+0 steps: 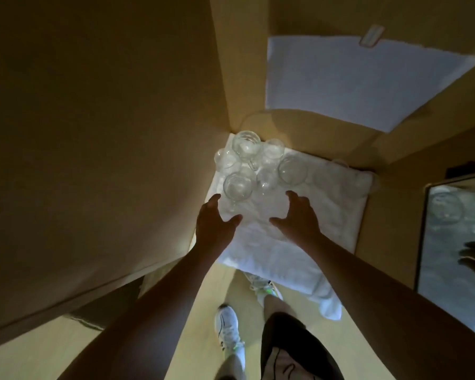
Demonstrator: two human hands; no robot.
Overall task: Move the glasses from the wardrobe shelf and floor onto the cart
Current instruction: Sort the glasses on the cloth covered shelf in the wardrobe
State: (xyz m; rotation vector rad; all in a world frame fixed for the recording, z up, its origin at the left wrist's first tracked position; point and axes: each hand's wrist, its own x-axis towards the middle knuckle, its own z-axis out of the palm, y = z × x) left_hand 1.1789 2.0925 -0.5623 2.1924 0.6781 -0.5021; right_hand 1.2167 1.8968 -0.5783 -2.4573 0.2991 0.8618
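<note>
Several clear glasses [237, 187] stand clustered on a white towel [299, 242] that covers the wardrobe floor, packed toward the back left corner. One wide glass [292, 169] sits to the right of the cluster. My left hand [214, 223] reaches in with spread fingers just below the nearest glass, holding nothing. My right hand [296, 215] hovers over the towel with relaxed fingers, a little right of the glasses, also holding nothing. The cart is out of view.
A wardrobe shelf [368, 78] with a white liner hangs above the glasses. The wooden wardrobe wall [93, 133] fills the left side. A mirror [455, 237] at the right reflects a glass and a hand. My shoes [228, 327] stand on the light floor.
</note>
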